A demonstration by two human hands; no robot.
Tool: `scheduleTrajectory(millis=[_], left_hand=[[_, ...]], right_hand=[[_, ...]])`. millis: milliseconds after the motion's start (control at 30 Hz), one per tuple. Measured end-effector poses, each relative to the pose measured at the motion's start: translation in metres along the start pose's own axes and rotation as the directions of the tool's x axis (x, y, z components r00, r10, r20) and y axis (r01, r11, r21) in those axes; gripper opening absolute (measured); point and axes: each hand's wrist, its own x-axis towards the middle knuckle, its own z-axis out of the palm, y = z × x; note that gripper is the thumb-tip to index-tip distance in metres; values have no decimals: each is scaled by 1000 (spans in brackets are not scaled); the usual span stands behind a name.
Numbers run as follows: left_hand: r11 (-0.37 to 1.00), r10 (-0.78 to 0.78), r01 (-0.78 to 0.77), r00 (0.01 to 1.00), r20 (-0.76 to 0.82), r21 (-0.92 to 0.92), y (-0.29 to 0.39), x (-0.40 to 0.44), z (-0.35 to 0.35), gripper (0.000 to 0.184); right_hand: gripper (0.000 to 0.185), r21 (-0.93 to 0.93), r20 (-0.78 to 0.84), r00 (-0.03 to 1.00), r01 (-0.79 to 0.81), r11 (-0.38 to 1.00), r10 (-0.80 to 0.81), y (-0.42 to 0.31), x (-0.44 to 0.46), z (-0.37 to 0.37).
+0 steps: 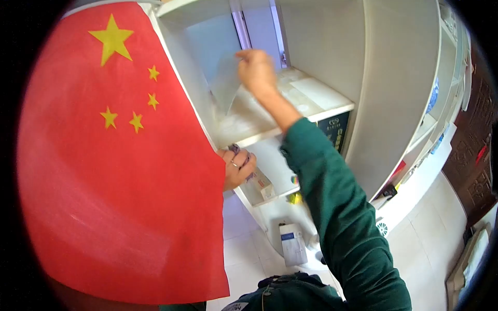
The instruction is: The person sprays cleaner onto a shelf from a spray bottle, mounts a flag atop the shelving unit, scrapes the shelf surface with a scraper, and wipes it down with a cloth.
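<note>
My right hand (257,72), in a green sleeve, is raised inside the upper compartment of a white shelf unit. Its fingers are pinched at the top of a thin, pale translucent sheet (225,85) that hangs down toward the shelf board (249,127); the hand is slightly blurred. Below, my left hand (238,168), with a ring on one finger, is closed around a crumpled purple cloth (248,158) by the front edge of that board. A red flag (140,197) with yellow stars covers the left forearm.
Under the board, a small box (263,185) and a yellow shiny item (295,198) sit in the lower compartment. A dark book-like box (333,129) stands at its right. A white-and-blue box (293,244) is lower down. More shelves (423,129) curve away rightward.
</note>
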Motion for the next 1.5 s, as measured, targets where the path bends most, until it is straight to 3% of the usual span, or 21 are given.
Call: scheduleTrajectory(millis=[100,133,167,200,233,300,367,500,533,600,700,800,867,933,967,1000,1067,1233,1367,1433,1500], left_hand=[[999,3,8,970,242,-46,-6,0,-4,28],[997,9,20,940,341,-81,-7,-5,0,28],[981,1,56,956,293,-184,-9,0,0,27],[991,6,22,978,210,-130,-4,1,-2,23],[987,-66,104,957,284,-119,-2,2,-5,28],[997,-58,61,997,59,-37,2,2,2,31],[999,-45,45,998,-48,5,1,-3,9,31],[996,-72,76,995,-73,55,-3,-9,13,24],[994,-80,85,994,-78,64,-3,-9,14,22],[993,-74,80,994,-76,82,-2,-10,17,20],[993,-72,82,991,-117,83,-5,-12,19,21],[995,-48,58,991,-129,78,-3,-9,16,21],[995,-49,59,992,-120,78,-4,-8,15,21],[995,-52,62,992,-113,79,-2,-7,14,22],[993,-67,76,992,-105,86,-1,-6,13,22],[992,-81,90,992,-96,93,0,-6,12,23],[991,-73,82,993,-95,102,2,-7,13,23],[995,-46,53,995,-84,83,1,-4,10,25],[990,-81,88,995,-64,110,1,-6,13,24],[990,-81,90,993,-89,111,-1,-11,19,24],[991,-79,92,989,-122,102,-4,-14,24,24]], right_hand=[[25,104,-47,997,-64,993,69,-6,-33,-92],[23,191,-158,986,-15,981,46,-14,-56,-126],[22,205,-97,967,-211,956,235,-29,-83,-169],[22,221,-130,958,-223,949,256,-33,-110,-205],[24,246,-161,940,-258,934,302,-36,-135,-239],[36,336,-121,918,-321,886,378,-39,-187,-313],[51,157,-201,848,-466,871,490,-44,-243,-371],[58,57,-232,563,-806,589,793,-57,-346,-476],[55,177,-172,433,-870,460,885,-60,-375,-502],[48,300,-143,382,-863,407,913,-51,-441,-541],[43,548,-170,179,-800,244,969,-56,-509,-544],[39,722,-146,200,-648,243,969,-45,-585,-520],[36,707,-67,96,-697,115,993,-45,-568,-467],[41,783,-43,25,-620,49,999,-28,-581,-431],[42,817,51,70,-577,-1,996,-13,-603,-423],[44,789,5,-41,-613,-29,999,-7,-599,-403],[47,840,34,-21,-541,-40,999,14,-601,-371],[38,812,33,-141,-573,-109,989,49,-605,-320],[42,785,10,-130,-614,-88,992,58,-604,-303],[34,577,-20,-219,-799,-167,976,59,-599,-301],[33,457,11,-204,-870,-186,979,65,-597,-302]])
